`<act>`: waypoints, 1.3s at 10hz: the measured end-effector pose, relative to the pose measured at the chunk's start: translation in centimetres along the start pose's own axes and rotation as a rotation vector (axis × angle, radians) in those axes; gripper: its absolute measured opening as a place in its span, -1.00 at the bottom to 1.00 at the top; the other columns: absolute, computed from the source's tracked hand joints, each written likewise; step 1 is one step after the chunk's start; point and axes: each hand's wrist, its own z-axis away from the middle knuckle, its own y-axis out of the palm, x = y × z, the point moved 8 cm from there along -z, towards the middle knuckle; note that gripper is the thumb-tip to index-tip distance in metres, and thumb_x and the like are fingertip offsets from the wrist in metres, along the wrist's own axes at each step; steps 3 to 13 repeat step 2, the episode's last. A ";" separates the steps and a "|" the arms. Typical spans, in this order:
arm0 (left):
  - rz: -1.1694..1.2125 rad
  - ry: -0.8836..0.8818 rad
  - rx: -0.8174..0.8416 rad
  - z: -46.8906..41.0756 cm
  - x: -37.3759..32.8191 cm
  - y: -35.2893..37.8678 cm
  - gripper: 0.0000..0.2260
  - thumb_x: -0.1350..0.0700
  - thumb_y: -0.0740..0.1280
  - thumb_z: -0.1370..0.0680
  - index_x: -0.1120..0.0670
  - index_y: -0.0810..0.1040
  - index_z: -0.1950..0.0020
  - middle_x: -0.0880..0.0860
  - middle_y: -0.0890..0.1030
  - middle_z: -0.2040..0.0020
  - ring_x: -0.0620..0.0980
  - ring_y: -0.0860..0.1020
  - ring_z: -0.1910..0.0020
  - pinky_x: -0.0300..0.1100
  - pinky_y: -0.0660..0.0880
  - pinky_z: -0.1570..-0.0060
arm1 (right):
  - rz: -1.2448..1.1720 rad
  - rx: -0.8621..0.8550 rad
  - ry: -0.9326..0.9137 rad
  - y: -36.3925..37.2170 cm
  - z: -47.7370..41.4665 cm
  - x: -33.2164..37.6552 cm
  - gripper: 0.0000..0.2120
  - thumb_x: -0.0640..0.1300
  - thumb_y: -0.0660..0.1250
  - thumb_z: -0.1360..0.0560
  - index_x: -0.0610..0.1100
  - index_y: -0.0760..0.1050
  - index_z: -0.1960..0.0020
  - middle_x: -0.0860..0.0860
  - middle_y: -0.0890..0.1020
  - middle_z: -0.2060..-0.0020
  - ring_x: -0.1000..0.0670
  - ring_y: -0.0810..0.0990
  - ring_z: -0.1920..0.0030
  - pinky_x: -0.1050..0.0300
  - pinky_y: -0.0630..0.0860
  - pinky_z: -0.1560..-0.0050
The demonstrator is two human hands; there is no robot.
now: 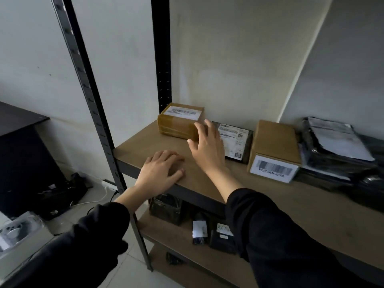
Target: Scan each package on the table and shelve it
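While the head view looks down on the shelf (137, 148), I see the left hand (160, 169) lying flat on its front edge, fingers straight, holding nothing. The right hand (206, 146) spreads its fingers wide at the right end of the taped brown box (178, 123), at the shelf's back left; I cannot tell whether they touch it. A black labelled package (234, 142) lies just beside it, then a barcoded carton (274, 140).

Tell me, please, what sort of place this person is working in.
Most likely a small parcel storeroom: a metal-framed shelving unit with wooden boards, a taped brown box and a second box bearing barcode labels, and a stack of black mailer bags at the right.
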 end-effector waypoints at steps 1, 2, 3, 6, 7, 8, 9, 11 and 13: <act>0.028 -0.097 -0.035 1.1 -2.0 -0.1 -0.61 -0.08 0.14 -0.59 0.02 0.44 -0.37 0.01 0.43 -0.39 0.05 0.35 -0.36 -0.03 0.25 -0.29 | -0.051 -0.039 -0.029 -3.3 4.6 -1.8 -0.57 0.01 0.19 -0.59 -0.12 0.29 -0.42 -0.09 0.31 -0.42 -0.11 0.33 -0.38 -0.06 0.41 -0.26; 0.078 -0.176 -0.119 2.8 -5.9 -0.4 -0.68 0.00 0.17 -0.61 0.09 0.52 -0.28 0.10 0.53 -0.29 0.14 0.45 -0.24 -0.01 0.36 -0.22 | -0.117 -0.081 -0.093 -7.3 9.5 -3.8 -0.63 -0.06 0.20 -0.59 -0.18 0.37 -0.35 -0.12 0.46 -0.29 -0.12 0.43 -0.29 0.02 0.42 -0.20; 0.078 -0.176 -0.119 2.8 -5.9 -0.4 -0.68 0.00 0.17 -0.61 0.09 0.52 -0.28 0.10 0.53 -0.29 0.14 0.45 -0.24 -0.01 0.36 -0.22 | -0.117 -0.081 -0.093 -7.3 9.5 -3.8 -0.63 -0.06 0.20 -0.59 -0.18 0.37 -0.35 -0.12 0.46 -0.29 -0.12 0.43 -0.29 0.02 0.42 -0.20; 0.078 -0.176 -0.119 2.8 -5.9 -0.4 -0.68 0.00 0.17 -0.61 0.09 0.52 -0.28 0.10 0.53 -0.29 0.14 0.45 -0.24 -0.01 0.36 -0.22 | -0.117 -0.081 -0.093 -7.3 9.5 -3.8 -0.63 -0.06 0.20 -0.59 -0.18 0.37 -0.35 -0.12 0.46 -0.29 -0.12 0.43 -0.29 0.02 0.42 -0.20; 0.078 -0.176 -0.119 2.8 -5.9 -0.4 -0.68 0.00 0.17 -0.61 0.09 0.52 -0.28 0.10 0.53 -0.29 0.14 0.45 -0.24 -0.01 0.36 -0.22 | -0.117 -0.081 -0.093 -7.3 9.5 -3.8 -0.63 -0.06 0.20 -0.59 -0.18 0.37 -0.35 -0.12 0.46 -0.29 -0.12 0.43 -0.29 0.02 0.42 -0.20; 0.078 -0.176 -0.119 2.8 -5.9 -0.4 -0.68 0.00 0.17 -0.61 0.09 0.52 -0.28 0.10 0.53 -0.29 0.14 0.45 -0.24 -0.01 0.36 -0.22 | -0.117 -0.081 -0.093 -7.3 9.5 -3.8 -0.63 -0.06 0.20 -0.59 -0.18 0.37 -0.35 -0.12 0.46 -0.29 -0.12 0.43 -0.29 0.02 0.42 -0.20; 0.078 -0.176 -0.119 2.8 -5.9 -0.4 -0.68 0.00 0.17 -0.61 0.09 0.52 -0.28 0.10 0.53 -0.29 0.14 0.45 -0.24 -0.01 0.36 -0.22 | -0.117 -0.081 -0.093 -7.3 9.5 -3.8 -0.63 -0.06 0.20 -0.59 -0.18 0.37 -0.35 -0.12 0.46 -0.29 -0.12 0.43 -0.29 0.02 0.42 -0.20; 0.078 -0.176 -0.119 2.8 -5.9 -0.4 -0.68 0.00 0.17 -0.61 0.09 0.52 -0.28 0.10 0.53 -0.29 0.14 0.45 -0.24 -0.01 0.36 -0.22 | -0.117 -0.081 -0.093 -7.3 9.5 -3.8 -0.63 -0.06 0.20 -0.59 -0.18 0.37 -0.35 -0.12 0.46 -0.29 -0.12 0.43 -0.29 0.02 0.42 -0.20; 0.078 -0.176 -0.119 2.8 -5.9 -0.4 -0.68 0.00 0.17 -0.61 0.09 0.52 -0.28 0.10 0.53 -0.29 0.14 0.45 -0.24 -0.01 0.36 -0.22 | -0.117 -0.081 -0.093 -7.3 9.5 -3.8 -0.63 -0.06 0.20 -0.59 -0.18 0.37 -0.35 -0.12 0.46 -0.29 -0.12 0.43 -0.29 0.02 0.42 -0.20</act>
